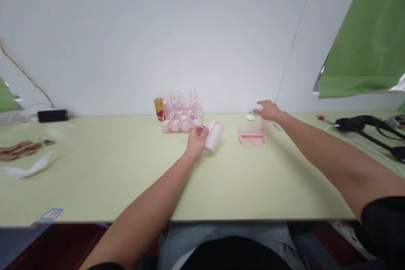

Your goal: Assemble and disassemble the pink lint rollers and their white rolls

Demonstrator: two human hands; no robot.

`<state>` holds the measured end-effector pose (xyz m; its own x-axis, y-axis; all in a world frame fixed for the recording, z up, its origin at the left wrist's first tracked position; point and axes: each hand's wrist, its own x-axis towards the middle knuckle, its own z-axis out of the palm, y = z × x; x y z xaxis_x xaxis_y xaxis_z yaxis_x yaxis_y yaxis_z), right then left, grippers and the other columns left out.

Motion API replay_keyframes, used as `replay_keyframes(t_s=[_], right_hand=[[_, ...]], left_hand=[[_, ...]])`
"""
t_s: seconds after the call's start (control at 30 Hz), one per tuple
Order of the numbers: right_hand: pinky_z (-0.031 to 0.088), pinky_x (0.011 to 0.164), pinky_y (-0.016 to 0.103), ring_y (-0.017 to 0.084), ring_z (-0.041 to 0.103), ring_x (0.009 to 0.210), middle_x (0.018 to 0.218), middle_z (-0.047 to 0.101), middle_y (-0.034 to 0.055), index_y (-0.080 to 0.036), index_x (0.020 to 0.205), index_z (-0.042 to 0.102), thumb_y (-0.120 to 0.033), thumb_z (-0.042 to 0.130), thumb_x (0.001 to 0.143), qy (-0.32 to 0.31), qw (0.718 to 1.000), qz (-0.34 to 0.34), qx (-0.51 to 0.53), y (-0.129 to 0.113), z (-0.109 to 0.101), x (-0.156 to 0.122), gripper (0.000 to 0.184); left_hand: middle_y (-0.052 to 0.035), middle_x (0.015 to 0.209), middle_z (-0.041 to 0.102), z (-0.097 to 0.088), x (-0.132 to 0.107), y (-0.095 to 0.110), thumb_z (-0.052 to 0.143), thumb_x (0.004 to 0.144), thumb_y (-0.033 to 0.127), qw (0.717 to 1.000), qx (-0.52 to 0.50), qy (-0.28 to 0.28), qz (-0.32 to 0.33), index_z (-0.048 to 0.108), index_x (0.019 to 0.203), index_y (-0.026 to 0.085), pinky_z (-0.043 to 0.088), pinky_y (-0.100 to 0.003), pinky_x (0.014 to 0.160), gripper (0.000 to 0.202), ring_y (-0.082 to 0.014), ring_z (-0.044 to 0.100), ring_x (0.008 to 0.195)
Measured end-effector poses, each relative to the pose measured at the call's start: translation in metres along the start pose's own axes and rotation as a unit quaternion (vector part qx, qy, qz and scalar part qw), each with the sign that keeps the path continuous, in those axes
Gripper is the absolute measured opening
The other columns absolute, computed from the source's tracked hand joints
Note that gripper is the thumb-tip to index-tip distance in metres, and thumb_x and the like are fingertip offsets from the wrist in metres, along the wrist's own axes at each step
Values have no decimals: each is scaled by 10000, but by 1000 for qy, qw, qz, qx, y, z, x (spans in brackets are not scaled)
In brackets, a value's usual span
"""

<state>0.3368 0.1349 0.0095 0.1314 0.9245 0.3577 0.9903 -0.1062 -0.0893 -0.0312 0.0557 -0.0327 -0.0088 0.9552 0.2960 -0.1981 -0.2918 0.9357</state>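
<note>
I have the left arm (164,181) stretched forward from the near edge of the table (133,177), its forearm slanting up and to the right. The left hand (196,138) sits near the middle, thumb and fingers clamped on the left side of a pale pink box (215,136). That box is tilted, its top end leaning to the right; I cannot tell whether its lower end touches the table.

I have the right arm (319,156) coming in from the right side, out of a black sleeve (384,228), with its forearm angled forward and to the left. The right hand (268,110) is well apart from the left one, near the wall, palm down as far as I can see, its fingers loosely extended and apart, pointing left. Just nearer me lies an unfolded pink case (252,139). A small white item (250,117) is by the fingertips. Left of the held box I see a cluster of pink pieces (184,124) beside a yellow and red carton (160,109).
</note>
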Motion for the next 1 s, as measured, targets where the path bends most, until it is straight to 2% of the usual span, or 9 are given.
replay_keyframes(t_s=[0.03, 0.1, 0.2, 0.33, 0.47, 0.8, 1.0], right_hand=[[355, 1023, 395, 315, 449, 1261, 1426, 445, 192, -136, 1418, 432, -561, 434, 895, -47, 999, -16, -2, 6, 2, 7, 674], [384, 994, 331, 275, 505, 1216, 1367, 527, 166, -125, 1373, 495, -515, 488, 880, -78, 996, -31, -6, 13, 10, 14, 628], [406, 956, 324, 273, 545, 1169, 1303, 587, 156, -131, 1326, 549, -447, 552, 845, -78, 996, -36, -21, 14, 22, 11, 575], [414, 925, 356, 287, 565, 1136, 1254, 612, 182, -136, 1315, 562, -310, 505, 867, -57, 997, -28, -46, 12, 28, 0, 484], [413, 925, 359, 275, 582, 1109, 1229, 633, 167, -160, 1314, 572, -238, 473, 873, -48, 996, -31, -62, 13, 25, -6, 459], [403, 945, 359, 281, 574, 1129, 1259, 623, 161, -158, 1327, 569, -214, 495, 870, -61, 993, -67, -78, 10, 12, -18, 466], [409, 934, 347, 275, 593, 1100, 1219, 647, 149, -167, 1257, 626, -210, 515, 845, -77, 990, -91, -82, 7, 4, -22, 429]], left_hand=[[-9, 782, 600, 0, 0, -1, 734, 685, 456, 1000, 3, 1, 1, 552, 927, 149, 416, -242, 634, 431, -123, 537, 682], [-9, 778, 603, -2, 1, -1, 732, 686, 464, 1000, 7, -1, 3, 554, 923, 149, 416, -243, 636, 433, -125, 540, 680], [-10, 781, 606, -3, 2, -3, 728, 691, 463, 1000, 4, -7, 1, 555, 931, 150, 413, -243, 633, 431, -125, 543, 677], [-19, 810, 620, -3, 2, -4, 725, 696, 459, 1000, 11, -6, 4, 560, 946, 150, 419, -248, 651, 429, -131, 554, 696], [-23, 818, 625, -2, 3, -4, 721, 699, 451, 1000, 13, -5, 3, 560, 945, 149, 423, -253, 663, 422, -134, 558, 703], [-36, 812, 627, -1, -1, -2, 709, 717, 432, 999, 54, 0, -1, 575, 932, 145, 418, -260, 654, 383, -143, 554, 703], [-38, 807, 630, -2, 0, -2, 706, 720, 430, 998, 57, -1, 0, 576, 940, 142, 422, -264, 661, 385, -146, 559, 707]])
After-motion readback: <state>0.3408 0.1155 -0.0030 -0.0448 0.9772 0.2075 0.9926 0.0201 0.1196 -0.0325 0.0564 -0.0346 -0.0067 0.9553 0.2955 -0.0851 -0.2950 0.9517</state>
